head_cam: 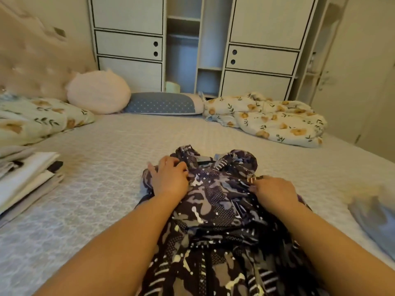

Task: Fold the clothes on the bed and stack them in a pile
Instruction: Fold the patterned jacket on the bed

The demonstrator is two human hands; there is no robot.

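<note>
A: It's a bedroom: a pale quilted bed [106, 159] fills most of the frame, with a wardrobe [192, 45] across the top and pillows [98, 92] and a flowered quilt [271, 118] along the far edge.

B: Where's the piece being worked on?

A: A dark patterned garment [215, 212] lies at lower centre. Its long axis runs from the bottom edge of the frame straight up toward the middle, between the two forearms.

B: And the hands?

A: Both are on its far end. The left hand [168, 178] rests on the cloth at centre left, fingers bent into the bunched fabric. The right hand [275, 193], centre right, has its fingers curled into a fold near a small metal clasp [252, 178]. I take both as gripping.

B: Which is nearer the top edge?

A: The left, slightly. The crumpled end sits just beyond both, so I'd judge it needs spreading flat first.

B: The pile?

A: Folded clothes [27, 178] are stacked at the left edge, well apart. A grey piece [376, 218] lies at the right edge.
</note>
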